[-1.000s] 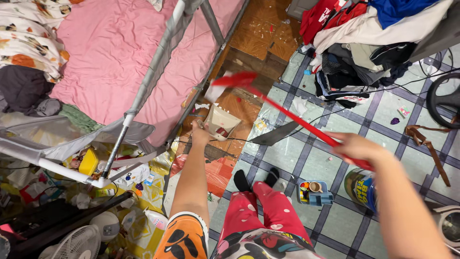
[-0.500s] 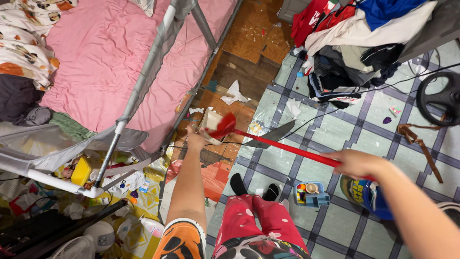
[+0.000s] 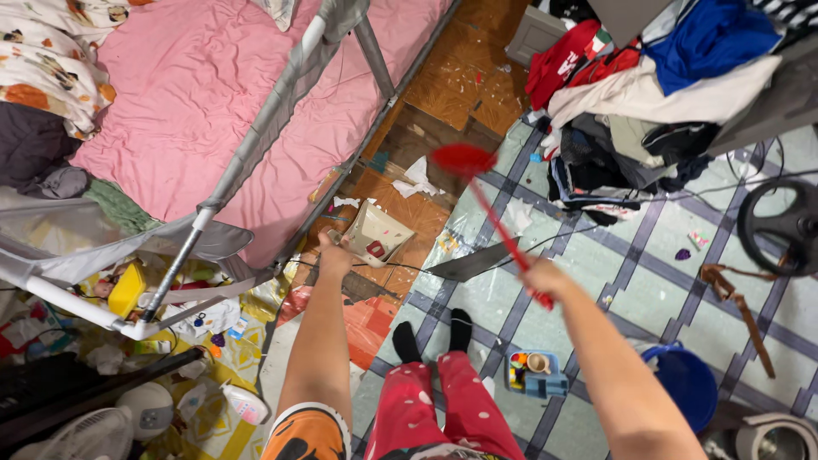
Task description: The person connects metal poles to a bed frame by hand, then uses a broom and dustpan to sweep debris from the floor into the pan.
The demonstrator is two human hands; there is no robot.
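The left hand [image 3: 334, 254] closes on the rim of a cream, flat-sided dustpan with a red mark [image 3: 375, 236], tilting its mouth toward the floor litter just beyond the fingers. The right hand [image 3: 538, 277] is clenched round a thin red plastic broom [image 3: 490, 209], whose bristle head reaches well ahead, near crumpled white paper [image 3: 417, 179].

Seen from above, a person stands on a checked floor [image 3: 682, 247] beside a bed with a pink sheet [image 3: 213, 111]. The left hand [image 3: 334, 254] grips a white dustpan [image 3: 375, 238] held low near crumpled paper scraps [image 3: 417, 179]. The right hand [image 3: 541, 277] is closed around a red broom [image 3: 477, 183], its blurred head reaching toward the wooden floor. A clothes pile [image 3: 648, 94] lies to the right.
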